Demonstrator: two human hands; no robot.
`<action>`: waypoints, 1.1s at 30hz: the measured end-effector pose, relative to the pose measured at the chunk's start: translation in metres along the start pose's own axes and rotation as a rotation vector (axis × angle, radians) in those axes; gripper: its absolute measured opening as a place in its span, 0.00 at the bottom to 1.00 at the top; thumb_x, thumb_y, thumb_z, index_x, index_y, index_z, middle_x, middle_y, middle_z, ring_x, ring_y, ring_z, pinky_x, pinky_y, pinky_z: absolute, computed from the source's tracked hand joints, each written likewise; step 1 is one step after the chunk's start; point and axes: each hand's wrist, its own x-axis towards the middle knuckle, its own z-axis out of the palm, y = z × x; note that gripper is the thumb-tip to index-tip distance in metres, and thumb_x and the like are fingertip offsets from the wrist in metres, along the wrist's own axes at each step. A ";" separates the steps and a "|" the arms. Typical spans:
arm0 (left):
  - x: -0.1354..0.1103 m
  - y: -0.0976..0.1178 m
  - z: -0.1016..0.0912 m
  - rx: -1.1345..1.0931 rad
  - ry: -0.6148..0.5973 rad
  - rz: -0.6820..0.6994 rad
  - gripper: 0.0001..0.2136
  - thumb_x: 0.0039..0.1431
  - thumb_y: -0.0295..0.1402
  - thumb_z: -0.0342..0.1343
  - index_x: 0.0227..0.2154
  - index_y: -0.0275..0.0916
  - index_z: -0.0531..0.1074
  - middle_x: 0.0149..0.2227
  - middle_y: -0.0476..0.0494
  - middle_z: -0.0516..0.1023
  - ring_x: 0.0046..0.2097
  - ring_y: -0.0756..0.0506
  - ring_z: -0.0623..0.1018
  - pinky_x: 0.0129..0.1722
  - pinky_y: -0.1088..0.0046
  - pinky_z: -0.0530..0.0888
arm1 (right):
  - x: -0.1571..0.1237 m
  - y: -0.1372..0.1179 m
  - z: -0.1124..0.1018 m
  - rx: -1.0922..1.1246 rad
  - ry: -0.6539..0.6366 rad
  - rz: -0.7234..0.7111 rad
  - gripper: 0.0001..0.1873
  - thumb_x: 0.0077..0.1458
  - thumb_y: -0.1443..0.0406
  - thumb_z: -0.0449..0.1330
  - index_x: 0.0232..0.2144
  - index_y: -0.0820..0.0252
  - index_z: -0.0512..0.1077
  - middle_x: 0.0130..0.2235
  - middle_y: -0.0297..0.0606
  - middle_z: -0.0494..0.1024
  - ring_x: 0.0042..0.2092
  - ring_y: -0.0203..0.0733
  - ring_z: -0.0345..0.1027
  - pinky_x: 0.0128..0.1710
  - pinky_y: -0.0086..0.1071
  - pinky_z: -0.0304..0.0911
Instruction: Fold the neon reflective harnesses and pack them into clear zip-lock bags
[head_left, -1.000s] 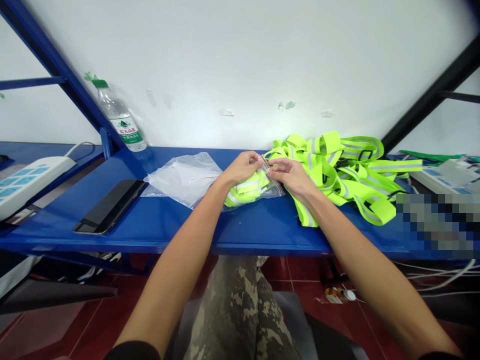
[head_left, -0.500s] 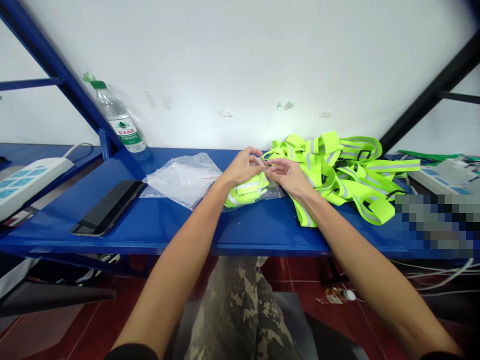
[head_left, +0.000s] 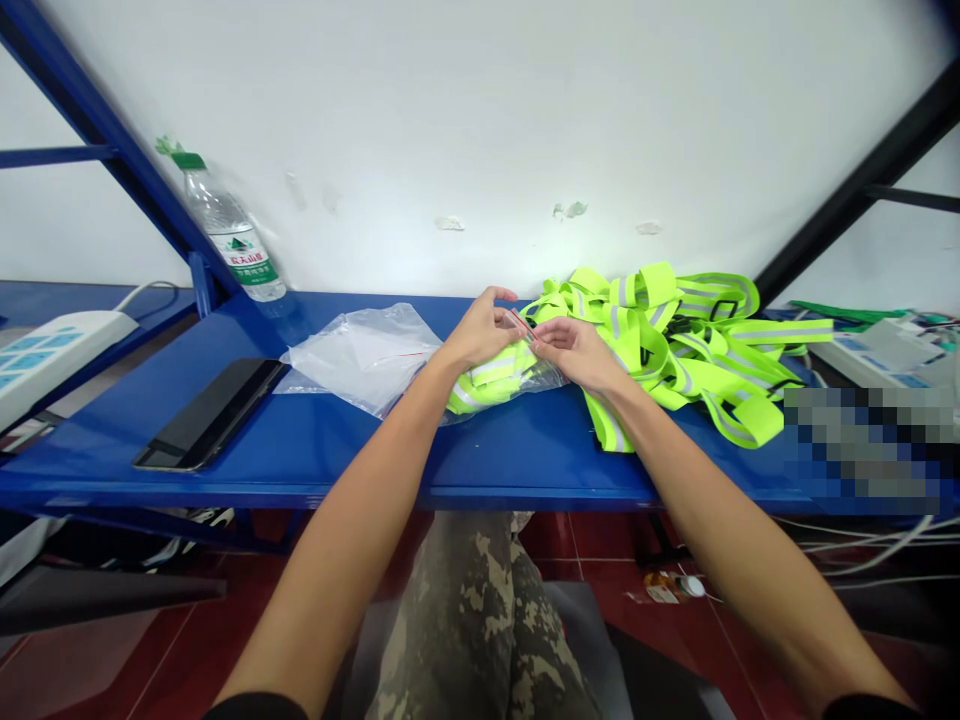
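Note:
A clear zip bag (head_left: 501, 376) with a folded neon-yellow reflective strap inside lies on the blue shelf (head_left: 480, 455). My left hand (head_left: 478, 330) and my right hand (head_left: 576, 350) both pinch the bag's top edge, fingertips almost touching over its red seal line. Both hands are closed on that edge. A heap of loose neon-yellow reflective straps (head_left: 675, 340) lies just right of my right hand.
A pile of empty clear bags (head_left: 360, 352) sits left of my hands. A black phone (head_left: 210, 412) lies farther left, a water bottle (head_left: 225, 232) leans against the wall, and a white power strip (head_left: 52, 350) is at far left. Another grey strip (head_left: 885, 352) sits at right.
My hands have stayed on the bag's top edge, fingers shifting slightly along it and coming closer together. The view has drifted a little.

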 end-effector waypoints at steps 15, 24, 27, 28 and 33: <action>-0.001 0.005 -0.002 0.130 0.134 -0.051 0.25 0.52 0.22 0.62 0.53 0.35 0.62 0.31 0.50 0.77 0.30 0.51 0.74 0.32 0.75 0.67 | 0.000 0.000 -0.004 -0.046 -0.037 -0.012 0.21 0.39 0.58 0.74 0.35 0.60 0.75 0.31 0.37 0.76 0.32 0.37 0.70 0.34 0.34 0.69; -0.002 0.004 -0.004 0.238 0.096 -0.042 0.31 0.48 0.25 0.63 0.56 0.35 0.63 0.34 0.47 0.78 0.36 0.47 0.77 0.36 0.73 0.70 | 0.000 0.001 -0.003 -0.041 -0.019 -0.010 0.23 0.39 0.56 0.74 0.35 0.60 0.74 0.30 0.35 0.75 0.31 0.36 0.69 0.33 0.32 0.67; 0.001 0.003 -0.007 0.256 0.205 -0.058 0.30 0.47 0.25 0.63 0.56 0.35 0.64 0.31 0.49 0.75 0.32 0.48 0.75 0.34 0.73 0.69 | -0.001 0.000 -0.004 -0.049 -0.039 -0.004 0.24 0.41 0.53 0.73 0.36 0.60 0.73 0.30 0.35 0.76 0.31 0.37 0.69 0.32 0.33 0.69; 0.001 0.002 -0.008 0.257 0.236 -0.058 0.30 0.47 0.25 0.63 0.55 0.35 0.65 0.31 0.50 0.74 0.32 0.48 0.74 0.34 0.72 0.68 | -0.001 -0.001 -0.005 -0.048 -0.047 -0.001 0.24 0.42 0.52 0.73 0.36 0.60 0.72 0.29 0.34 0.75 0.29 0.36 0.69 0.31 0.33 0.70; 0.003 -0.002 -0.008 0.201 0.257 -0.016 0.29 0.45 0.26 0.63 0.54 0.37 0.65 0.32 0.49 0.75 0.34 0.47 0.75 0.37 0.71 0.69 | 0.000 -0.004 -0.004 -0.035 -0.029 -0.069 0.25 0.40 0.50 0.74 0.33 0.58 0.69 0.24 0.28 0.70 0.25 0.34 0.65 0.26 0.31 0.68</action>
